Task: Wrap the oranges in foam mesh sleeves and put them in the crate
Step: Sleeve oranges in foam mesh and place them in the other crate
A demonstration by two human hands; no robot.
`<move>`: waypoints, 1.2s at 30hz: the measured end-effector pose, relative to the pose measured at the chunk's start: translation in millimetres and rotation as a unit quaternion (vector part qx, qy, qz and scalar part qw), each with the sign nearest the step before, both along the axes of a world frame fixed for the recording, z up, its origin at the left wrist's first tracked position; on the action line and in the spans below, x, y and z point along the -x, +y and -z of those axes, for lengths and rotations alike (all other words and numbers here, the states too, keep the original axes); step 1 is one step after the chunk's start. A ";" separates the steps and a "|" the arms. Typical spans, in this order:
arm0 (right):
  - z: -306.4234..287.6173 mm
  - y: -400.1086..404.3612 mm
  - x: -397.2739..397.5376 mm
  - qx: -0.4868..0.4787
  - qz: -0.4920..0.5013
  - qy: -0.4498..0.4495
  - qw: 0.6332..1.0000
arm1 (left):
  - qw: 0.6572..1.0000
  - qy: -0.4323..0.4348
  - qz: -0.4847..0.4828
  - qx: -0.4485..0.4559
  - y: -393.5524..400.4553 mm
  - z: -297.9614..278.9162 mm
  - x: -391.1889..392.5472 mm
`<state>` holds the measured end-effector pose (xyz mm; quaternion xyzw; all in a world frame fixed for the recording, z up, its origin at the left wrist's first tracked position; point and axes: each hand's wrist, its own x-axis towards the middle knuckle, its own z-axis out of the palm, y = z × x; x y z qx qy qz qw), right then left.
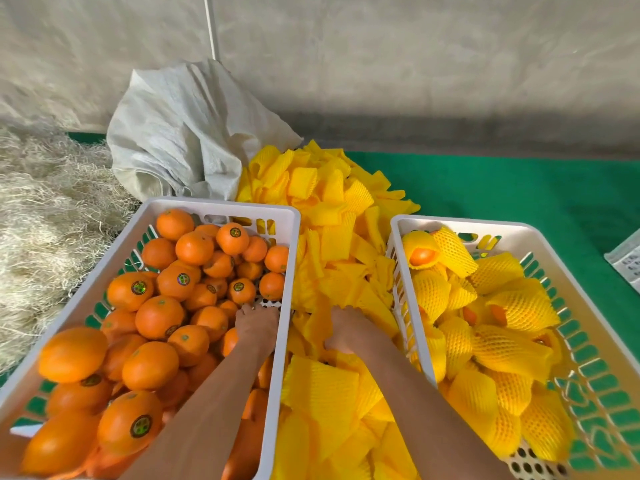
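Between the two white crates, on the green counter [519, 202], lies a loose heap of yellow foam mesh sleeves [332, 216], and we judge it sits there so either hand can reach it without crossing the other. Our right hand [341, 332] is sunk into the near part of that heap, palm down, fingers buried in the foam; it seems to be picking a sleeve, but we cannot tell whether the fingers have closed on one. Our left hand [256, 323] reaches into the left crate [221, 204], lying over the bare oranges [159, 317] near its right wall, fingertips pointing far and down among the fruit; whether it grips an orange or only touches them is hidden by the back of the hand. The left crate is heaped with unwrapped, stickered oranges, so much of the work remains. The right crate [485, 226] holds the wrapped oranges [512, 344], each in its yellow mesh, piled from the far end toward the near end, with some perforated floor showing at the near corner. We take it that both hands work at once, one fetching fruit, the other a sleeve, to meet in the middle. Behind the left crate slumps a white woven sack [180, 133], and pale straw [45, 209] spreads to the far left.
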<state>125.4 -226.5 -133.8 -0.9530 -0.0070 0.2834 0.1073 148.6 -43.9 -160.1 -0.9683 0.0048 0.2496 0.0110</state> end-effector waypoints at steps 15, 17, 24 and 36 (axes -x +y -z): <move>-21.4 3.5 -22.1 -0.288 0.184 -0.291 0.893 | 0.771 -0.383 -0.144 0.487 7.5 -45.8 -20.0; -26.2 1.4 -22.7 -0.330 0.213 -0.355 0.848 | 0.735 -0.431 -0.107 0.513 0.2 -62.2 -18.0; -40.8 2.8 -16.7 -0.437 0.170 -0.433 0.770 | 0.642 -0.329 -0.093 0.686 -46.4 -89.4 0.6; -47.7 -0.2 -16.2 -0.572 0.224 -0.338 0.713 | 0.659 -0.292 -0.082 0.688 -44.8 -90.4 5.5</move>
